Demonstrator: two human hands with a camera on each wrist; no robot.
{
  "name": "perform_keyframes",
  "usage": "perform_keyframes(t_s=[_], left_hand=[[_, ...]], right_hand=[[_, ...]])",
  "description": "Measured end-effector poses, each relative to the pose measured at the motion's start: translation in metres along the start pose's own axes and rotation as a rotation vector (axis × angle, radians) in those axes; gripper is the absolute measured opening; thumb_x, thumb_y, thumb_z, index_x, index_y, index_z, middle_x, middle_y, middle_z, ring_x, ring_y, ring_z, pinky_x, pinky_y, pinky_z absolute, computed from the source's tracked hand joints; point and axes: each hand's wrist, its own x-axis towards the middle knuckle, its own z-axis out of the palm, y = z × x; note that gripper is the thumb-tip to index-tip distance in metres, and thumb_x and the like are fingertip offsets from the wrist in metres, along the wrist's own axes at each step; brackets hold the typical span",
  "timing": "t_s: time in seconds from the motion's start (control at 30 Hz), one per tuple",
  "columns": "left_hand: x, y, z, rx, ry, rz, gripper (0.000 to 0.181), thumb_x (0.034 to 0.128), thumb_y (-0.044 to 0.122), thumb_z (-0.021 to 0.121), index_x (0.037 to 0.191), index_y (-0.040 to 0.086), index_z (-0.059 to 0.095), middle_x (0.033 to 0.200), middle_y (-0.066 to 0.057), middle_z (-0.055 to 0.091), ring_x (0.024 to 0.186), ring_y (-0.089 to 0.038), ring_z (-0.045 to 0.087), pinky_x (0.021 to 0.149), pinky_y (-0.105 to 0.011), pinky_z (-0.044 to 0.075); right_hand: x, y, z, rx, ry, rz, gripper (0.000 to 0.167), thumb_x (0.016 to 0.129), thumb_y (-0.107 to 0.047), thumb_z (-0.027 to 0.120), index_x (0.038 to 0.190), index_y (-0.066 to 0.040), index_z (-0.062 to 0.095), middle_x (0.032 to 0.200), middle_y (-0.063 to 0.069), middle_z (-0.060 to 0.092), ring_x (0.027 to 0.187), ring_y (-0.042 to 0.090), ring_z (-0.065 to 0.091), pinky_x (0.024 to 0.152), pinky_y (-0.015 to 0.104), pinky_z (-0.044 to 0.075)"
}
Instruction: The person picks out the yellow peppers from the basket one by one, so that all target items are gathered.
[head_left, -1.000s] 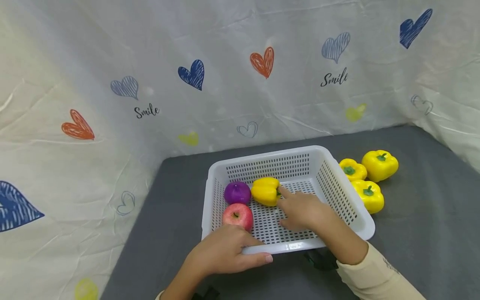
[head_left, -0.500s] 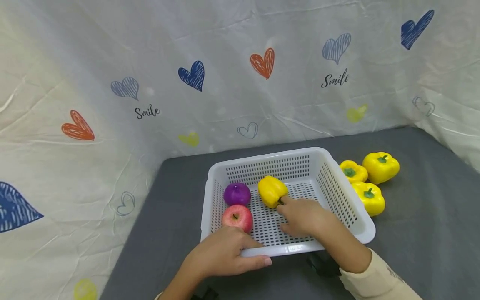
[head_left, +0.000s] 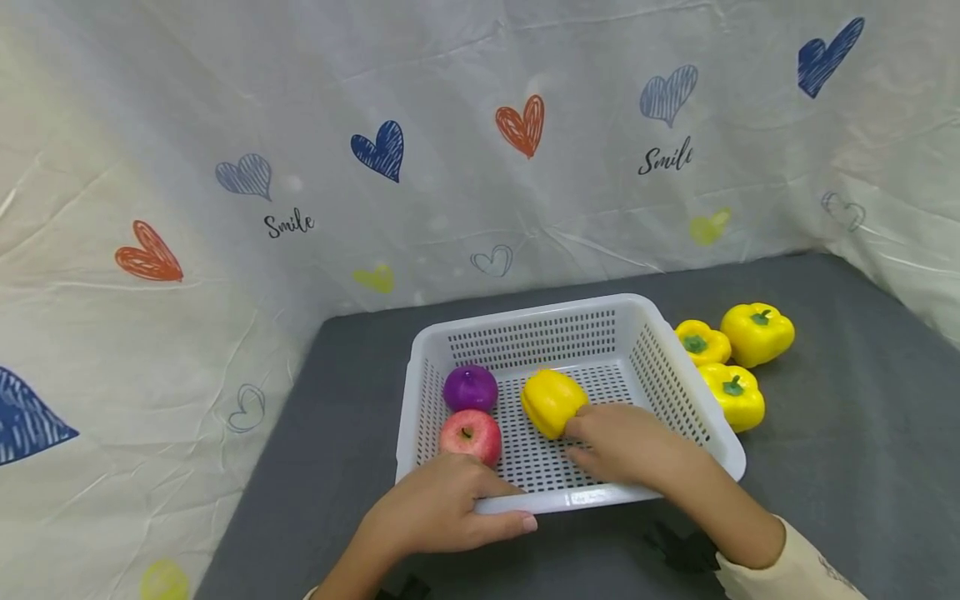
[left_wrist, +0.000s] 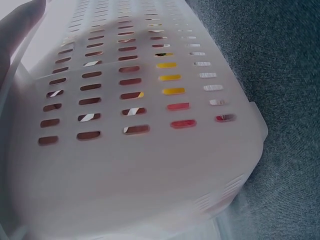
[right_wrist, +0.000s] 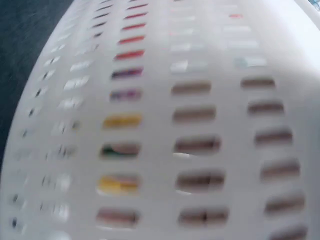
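Note:
In the head view a white perforated basket [head_left: 566,501] holds a purple round item [head_left: 470,388], a pink-red apple [head_left: 471,437] and a yellow pepper [head_left: 553,402]. My left hand [head_left: 438,506] grips the near rim, thumb outside and fingers over the inner side. Inside the basket my right hand [head_left: 626,442] touches the pepper's near right side with its fingertips; the thumb is apart from it, and the stem is hidden. The left wrist view has part of my left hand [left_wrist: 15,35] beside the basket wall [left_wrist: 125,175]. Slots in the basket wall [right_wrist: 155,165] fill the right wrist view.
Three more yellow peppers [head_left: 757,334] [head_left: 701,342] [head_left: 738,397] stand on the dark grey surface [head_left: 847,433] by the basket's right wall. A pale curtain [head_left: 442,200] with printed hearts hangs behind and at the left.
The pepper in the basket has turned and shifted right and nearer, away from the purple item. My right hand has moved slightly right and nearer; the left still grips the rim.

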Motion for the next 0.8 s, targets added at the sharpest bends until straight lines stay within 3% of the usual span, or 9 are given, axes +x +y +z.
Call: perform_keyframes(t_s=[0.1, 0.3, 0.43, 0.53, 0.8], left_hand=[[-0.0003, 0.0000, -0.0002, -0.002, -0.006, -0.006, 0.038, 0.0971, 0.057, 0.056, 0.101, 0.028, 0.080, 0.075, 0.028, 0.059, 0.060, 0.012, 0.046, 0.057, -0.010, 0.040], [-0.0005, 0.0003, 0.0003, -0.004, -0.008, -0.010, 0.038, 0.0969, 0.057, 0.057, 0.103, 0.028, 0.080, 0.077, 0.027, 0.062, 0.061, 0.012, 0.047, 0.058, -0.010, 0.041], [-0.0005, 0.0010, 0.0000, -0.017, -0.028, -0.030, 0.041, 0.0965, 0.057, 0.057, 0.110, 0.026, 0.079, 0.090, 0.025, 0.069, 0.067, 0.014, 0.052, 0.064, -0.010, 0.044], [-0.0004, 0.0013, -0.0003, -0.025, -0.041, -0.040, 0.043, 0.0963, 0.057, 0.057, 0.116, 0.026, 0.077, 0.100, 0.022, 0.071, 0.071, 0.014, 0.054, 0.068, -0.010, 0.046], [-0.0002, 0.0015, -0.0001, -0.021, -0.042, -0.052, 0.043, 0.0959, 0.059, 0.056, 0.116, 0.027, 0.077, 0.097, 0.024, 0.070, 0.069, 0.012, 0.054, 0.065, -0.012, 0.045]], right_hand=[[-0.0018, 0.0052, 0.0019, 0.027, 0.012, -0.018, 0.007, 0.090, -0.022, 0.074, 0.090, -0.017, 0.070, 0.079, -0.009, 0.056, 0.068, 0.013, 0.048, 0.071, 0.038, 0.046], [-0.0008, 0.0057, 0.0041, 0.003, 0.031, -0.077, 0.020, 0.089, -0.022, 0.075, 0.106, -0.012, 0.071, 0.096, -0.002, 0.065, 0.078, 0.015, 0.055, 0.082, 0.043, 0.052], [0.0000, 0.0041, 0.0041, -0.018, 0.028, -0.092, 0.029, 0.089, -0.021, 0.075, 0.116, -0.010, 0.071, 0.124, 0.007, 0.065, 0.104, 0.024, 0.064, 0.094, 0.049, 0.050], [-0.0002, 0.0036, 0.0033, -0.010, 0.011, -0.086, 0.036, 0.090, -0.022, 0.074, 0.123, -0.009, 0.069, 0.140, 0.012, 0.057, 0.122, 0.032, 0.058, 0.101, 0.053, 0.045], [0.0001, 0.0053, 0.0043, 0.011, -0.021, -0.079, 0.038, 0.090, -0.021, 0.072, 0.126, -0.008, 0.068, 0.144, 0.013, 0.054, 0.127, 0.033, 0.055, 0.104, 0.054, 0.042]])
